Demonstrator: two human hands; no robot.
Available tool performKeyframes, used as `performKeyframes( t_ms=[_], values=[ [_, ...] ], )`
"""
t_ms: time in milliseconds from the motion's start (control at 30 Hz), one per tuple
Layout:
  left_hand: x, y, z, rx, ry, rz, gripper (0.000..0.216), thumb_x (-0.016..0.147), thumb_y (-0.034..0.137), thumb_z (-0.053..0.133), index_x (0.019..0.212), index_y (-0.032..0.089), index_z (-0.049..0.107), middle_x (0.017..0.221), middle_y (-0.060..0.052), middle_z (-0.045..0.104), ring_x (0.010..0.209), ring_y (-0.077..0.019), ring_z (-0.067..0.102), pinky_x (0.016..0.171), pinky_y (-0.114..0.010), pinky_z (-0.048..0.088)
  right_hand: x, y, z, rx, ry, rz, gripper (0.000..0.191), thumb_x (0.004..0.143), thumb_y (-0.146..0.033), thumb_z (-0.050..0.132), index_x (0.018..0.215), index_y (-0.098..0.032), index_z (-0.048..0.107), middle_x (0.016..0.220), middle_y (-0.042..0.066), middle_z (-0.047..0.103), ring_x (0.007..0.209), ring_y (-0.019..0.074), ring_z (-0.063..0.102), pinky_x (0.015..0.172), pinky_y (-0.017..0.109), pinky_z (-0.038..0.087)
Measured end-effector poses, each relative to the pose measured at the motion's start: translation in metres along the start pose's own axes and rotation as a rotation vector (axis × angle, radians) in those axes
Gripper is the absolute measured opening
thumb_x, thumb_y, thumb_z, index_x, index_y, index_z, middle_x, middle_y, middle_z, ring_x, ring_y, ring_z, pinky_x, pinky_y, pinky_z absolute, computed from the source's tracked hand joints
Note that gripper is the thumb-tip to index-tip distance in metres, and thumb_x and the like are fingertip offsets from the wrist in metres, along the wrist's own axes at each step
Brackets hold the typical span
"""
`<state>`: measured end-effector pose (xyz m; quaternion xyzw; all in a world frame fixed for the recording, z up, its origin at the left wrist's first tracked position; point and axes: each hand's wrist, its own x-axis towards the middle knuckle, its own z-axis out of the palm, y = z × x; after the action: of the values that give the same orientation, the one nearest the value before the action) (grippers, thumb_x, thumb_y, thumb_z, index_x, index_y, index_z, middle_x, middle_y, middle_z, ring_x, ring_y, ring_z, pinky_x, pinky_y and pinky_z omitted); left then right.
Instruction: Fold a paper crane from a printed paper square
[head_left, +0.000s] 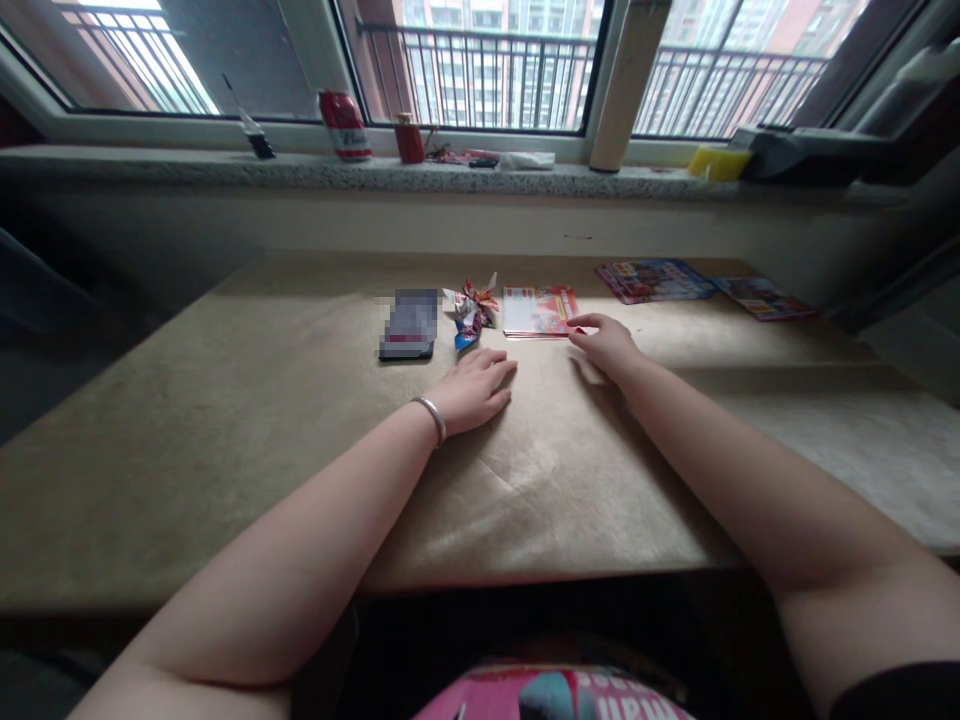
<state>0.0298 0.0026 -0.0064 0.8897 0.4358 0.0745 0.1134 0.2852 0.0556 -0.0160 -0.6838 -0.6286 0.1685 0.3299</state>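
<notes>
My left hand [476, 388] lies flat on the table with its fingers stretched out, a silver bangle at the wrist. It holds nothing. Just beyond it sits a small folded-paper piece [472, 308] in red, white and blue with pointed tips. To the right of that lies a small stack of printed paper sheets [536, 310], orange and white. My right hand [606, 345] has its thumb and fingers closed at the front right corner of this stack. How many sheets are between the fingertips I cannot make out.
A phone-like dark slab [409, 325], blurred out, lies left of the folded paper. Colourful printed sheets [656, 280] and another pile [763, 297] lie at the back right. On the windowsill stand a red can [345, 127], a red jar [409, 140] and a yellow item [718, 163].
</notes>
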Motion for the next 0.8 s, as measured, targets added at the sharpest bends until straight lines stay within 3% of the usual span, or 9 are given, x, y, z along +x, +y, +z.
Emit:
performKeyframes(
  t_ms=[133,200,300,467,667,800],
  values=[
    [0.001,0.0,-0.001,0.0,-0.013,-0.011,0.056,0.09,0.036,0.045,0.14,0.011,0.044,0.15,-0.015,0.038,0.141,-0.0288,0.029,0.12,-0.042,0.022,0.005,-0.006,-0.001,-0.278,0.039,-0.31,0.03,0.082,-0.032,0.058,0.106,-0.022,0.073,0.13,0.008,0.063,0.118,0.03,0.05,0.101,0.046,0.037],
    [0.001,0.0,-0.001,-0.006,-0.014,-0.019,0.057,0.09,0.037,0.046,0.14,0.01,0.044,0.15,-0.015,0.037,0.142,-0.0287,0.029,0.12,-0.042,0.022,0.008,-0.006,-0.001,-0.355,0.026,-0.375,0.035,0.082,-0.034,0.06,0.113,-0.021,0.07,0.138,0.007,0.056,0.123,0.031,0.045,0.101,0.046,0.037],
    [0.0,0.0,-0.002,-0.029,0.003,-0.024,0.058,0.089,0.036,0.048,0.139,0.007,0.045,0.149,-0.016,0.039,0.141,-0.0293,0.031,0.12,-0.042,0.023,0.012,-0.004,0.0,-0.439,-0.038,-0.369,0.039,0.084,-0.037,0.059,0.117,-0.02,0.069,0.128,0.01,0.064,0.12,0.0314,0.047,0.096,0.043,0.04],
    [0.001,-0.001,-0.003,-0.05,0.051,-0.033,0.057,0.087,0.037,0.049,0.137,0.009,0.047,0.147,-0.016,0.043,0.138,-0.0281,0.036,0.117,-0.041,0.029,0.015,-0.003,-0.003,-0.523,-0.073,-0.381,0.033,0.088,-0.043,0.055,0.109,-0.025,0.073,0.099,0.009,0.073,0.1,0.0273,0.056,0.083,0.037,0.043],
    [0.002,-0.003,-0.002,-0.072,0.081,-0.039,0.055,0.087,0.035,0.048,0.135,0.008,0.049,0.142,-0.016,0.048,0.135,-0.0278,0.041,0.116,-0.04,0.031,0.013,-0.004,-0.008,-0.622,-0.024,-0.382,0.037,0.092,-0.043,0.046,0.107,-0.026,0.075,0.093,0.011,0.073,0.088,0.0248,0.061,0.073,0.034,0.042],
    [0.002,-0.003,-0.002,-0.118,0.119,-0.067,0.061,0.086,0.034,0.049,0.142,0.01,0.04,0.146,-0.016,0.043,0.137,-0.0271,0.038,0.117,-0.04,0.03,0.005,-0.01,-0.015,-0.666,0.011,-0.379,0.037,0.092,-0.038,0.043,0.107,-0.025,0.074,0.099,0.01,0.073,0.086,0.0242,0.063,0.07,0.033,0.041]
  ],
)
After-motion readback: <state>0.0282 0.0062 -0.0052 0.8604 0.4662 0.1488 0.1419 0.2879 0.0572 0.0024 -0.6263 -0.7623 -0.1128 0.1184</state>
